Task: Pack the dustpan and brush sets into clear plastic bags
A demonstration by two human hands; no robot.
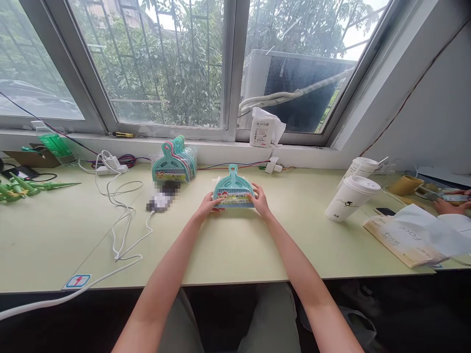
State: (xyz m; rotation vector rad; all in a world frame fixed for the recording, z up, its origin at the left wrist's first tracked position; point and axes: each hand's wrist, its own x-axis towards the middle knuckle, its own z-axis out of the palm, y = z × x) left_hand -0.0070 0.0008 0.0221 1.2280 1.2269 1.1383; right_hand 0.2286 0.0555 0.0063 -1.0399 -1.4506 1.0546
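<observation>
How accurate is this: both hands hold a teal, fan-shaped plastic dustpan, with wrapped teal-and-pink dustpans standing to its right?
Wrong side: the head view shows the wrapped dustpans left of the teal dustpan, which the left hand and right hand hold.

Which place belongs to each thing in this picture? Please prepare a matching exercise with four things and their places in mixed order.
Things:
1. Single dustpan
2. Screwdriver
3. White cups
4. Power strip

Places:
A. On the windowsill
B. On the table, to the right of the right hand
C. On the table, to the left of the dustpan stack
D. Between the left hand and the right hand, held by both

Right pairs: 1-D, 2-A, 3-B, 4-C
</observation>
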